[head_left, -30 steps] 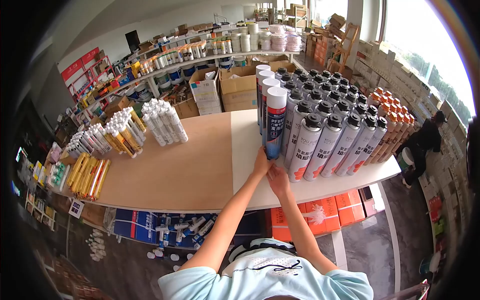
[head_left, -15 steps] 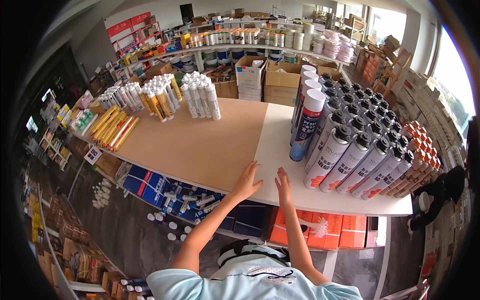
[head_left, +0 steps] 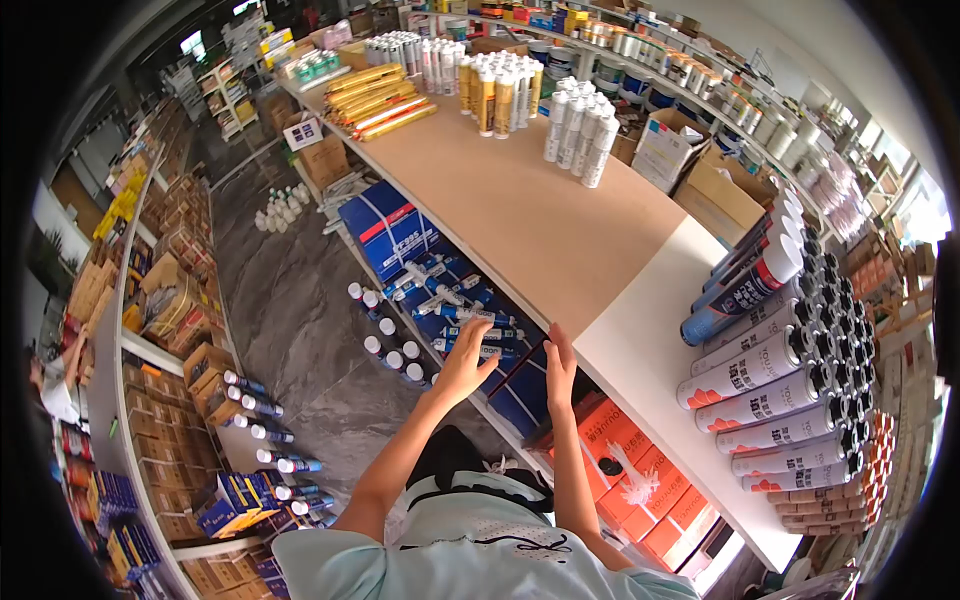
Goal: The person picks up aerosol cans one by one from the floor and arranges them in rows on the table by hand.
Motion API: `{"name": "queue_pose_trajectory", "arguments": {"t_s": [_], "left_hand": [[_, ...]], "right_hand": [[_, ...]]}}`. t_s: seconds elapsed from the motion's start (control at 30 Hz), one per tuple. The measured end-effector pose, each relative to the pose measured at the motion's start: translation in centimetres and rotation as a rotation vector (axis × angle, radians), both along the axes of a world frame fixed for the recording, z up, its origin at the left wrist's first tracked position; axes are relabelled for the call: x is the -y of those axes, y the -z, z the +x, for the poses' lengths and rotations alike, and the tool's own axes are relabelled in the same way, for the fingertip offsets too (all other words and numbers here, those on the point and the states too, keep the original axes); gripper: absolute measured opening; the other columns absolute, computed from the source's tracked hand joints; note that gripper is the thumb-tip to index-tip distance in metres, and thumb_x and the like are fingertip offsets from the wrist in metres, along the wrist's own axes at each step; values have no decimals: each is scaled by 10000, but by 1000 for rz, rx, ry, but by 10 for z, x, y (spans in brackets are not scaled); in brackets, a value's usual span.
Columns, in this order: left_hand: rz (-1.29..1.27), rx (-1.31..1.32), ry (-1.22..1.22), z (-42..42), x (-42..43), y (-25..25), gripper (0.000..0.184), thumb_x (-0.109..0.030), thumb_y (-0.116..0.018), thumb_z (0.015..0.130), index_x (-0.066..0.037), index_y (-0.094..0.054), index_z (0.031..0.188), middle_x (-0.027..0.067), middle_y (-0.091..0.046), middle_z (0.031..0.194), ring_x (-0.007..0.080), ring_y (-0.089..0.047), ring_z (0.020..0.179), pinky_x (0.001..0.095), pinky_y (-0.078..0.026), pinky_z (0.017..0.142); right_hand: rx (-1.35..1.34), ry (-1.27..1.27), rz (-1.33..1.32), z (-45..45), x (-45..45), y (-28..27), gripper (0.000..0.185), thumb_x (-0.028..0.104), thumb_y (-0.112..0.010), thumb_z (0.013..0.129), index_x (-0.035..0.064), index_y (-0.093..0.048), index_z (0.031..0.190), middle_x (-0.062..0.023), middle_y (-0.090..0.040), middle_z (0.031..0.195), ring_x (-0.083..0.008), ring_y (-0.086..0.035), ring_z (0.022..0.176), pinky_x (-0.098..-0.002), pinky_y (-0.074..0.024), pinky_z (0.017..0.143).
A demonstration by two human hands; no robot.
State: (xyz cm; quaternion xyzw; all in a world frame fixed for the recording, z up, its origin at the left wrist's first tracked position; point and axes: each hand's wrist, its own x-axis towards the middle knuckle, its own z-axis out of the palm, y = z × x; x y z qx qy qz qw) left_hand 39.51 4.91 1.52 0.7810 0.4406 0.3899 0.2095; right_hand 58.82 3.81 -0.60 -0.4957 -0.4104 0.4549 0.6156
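On the left end of the table (head_left: pixel 540 225), yellow tubes (head_left: pixel 368 102) lie piled by the near edge. Below that edge, a blue box (head_left: pixel 392 236) sits on the shelf, with white-capped bottles (head_left: pixel 374 347) just in front. Further right on the same shelf, blue tubes (head_left: pixel 468 313) lie in a loose heap; the left hand (head_left: pixel 464 366) is in front of them, released, thumb and fingers apart, holding nothing. The right hand (head_left: pixel 561 372) is also empty, its fingers straight, beside the near edge; whether it touches the edge I cannot tell. White tubes (head_left: pixel 578 130) stand by the far edge. Orange boxes (head_left: pixel 640 470) sit beneath the table's right end, where white-capped blue cans (head_left: pixel 745 292) stand beside black-topped grey cans (head_left: pixel 770 400).
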Motion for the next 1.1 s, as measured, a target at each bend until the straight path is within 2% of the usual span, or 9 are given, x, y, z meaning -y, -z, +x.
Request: {"name": "queue_pose_trajectory", "arguments": {"t_s": [0.1, 0.17, 0.27, 0.33, 0.5, 0.6, 0.87, 0.97, 1.1], "left_hand": [[-2, -9, -110, -31, 14, 2, 568, -69, -678, 818, 13, -391, 1302, 206, -426, 1333, 395, -371, 1318, 433, -343, 1088], [-28, -36, -166, -52, 22, -4, 553, -104, -670, 835, -47, -406, 1318, 197, -408, 1343, 402, -370, 1317, 477, -351, 1077], [-54, -35, -206, -87, 25, 5, 542, -123, -665, 845, -74, -415, 1323, 204, -396, 1351, 409, -370, 1314, 490, -359, 1066], [-78, -50, -270, -111, 31, 11, 541, -115, -675, 840, -84, -433, 1322, 190, -387, 1388, 377, -370, 1325, 419, -375, 1050], [-139, 23, -280, -182, 40, 20, 541, -115, -672, 827, -69, -433, 1310, 219, -388, 1355, 410, -420, 1251, 450, -388, 1028], [-159, 59, -286, -225, 44, 30, 523, -100, -672, 817, -72, -451, 1290, 213, -410, 1334, 403, -433, 1236, 446, -392, 1019], [-189, 66, -333, -287, 40, 65, 526, -109, -683, 806, -65, -451, 1276, 196, -437, 1298, 395, -447, 1218, 430, -412, 995], [-212, 105, -364, -295, 43, 72, 532, -78, -675, 809, -51, -431, 1281, 194, -443, 1281, 378, -450, 1213, 424, -381, 1021], [-304, 127, -428, -303, 48, 100, 526, -92, -671, 819, -48, -429, 1284, 201, -431, 1301, 386, -438, 1225, 427, -378, 1027]], "right_hand": [[75, -82, -28, -33, -2, -5, 516, 160, -514, 948, -51, -384, 1401, -193, -428, 1432, -263, -381, 1352, -351, -291, 1109], [146, -147, 16, -55, -7, -1, 519, 146, -525, 937, -39, -390, 1403, -194, -428, 1433, -265, -392, 1345, -353, -287, 1110], [123, -202, 24, -92, -14, 8, 492, 136, -532, 938, -28, -420, 1388, -188, -479, 1392, -263, -462, 1288, -347, -359, 1057], [116, -214, -2, -121, -17, 18, 478, 134, -536, 943, -33, -433, 1378, -189, -505, 1364, -256, -487, 1264, -342, -381, 1038], [-43, -269, -24, -195, -22, 38, 415, 155, -512, 975, -30, -471, 1344, -152, -585, 1248, -217, -561, 1148, -319, -447, 959], [-11, -323, -22, -236, -24, 36, 375, 138, -511, 968, -31, -501, 1303, -132, -606, 1207, -196, -576, 1102, -311, -460, 929], [38, -285, -180, -289, -13, 70, 328, 63, -513, 941, -49, -538, 1248, -155, -637, 1162, -209, -603, 1082, -301, -455, 952], [341, -316, -186, -297, -13, 89, 359, 89, -552, 917, -38, -533, 1252, -177, -619, 1186, -243, -590, 1121, -338, -493, 912], [522, -394, -205, -304, -17, 124, 379, 90, -575, 893, -30, -535, 1251, -195, -598, 1214, -284, -584, 1135, -366, -507, 904]]}}
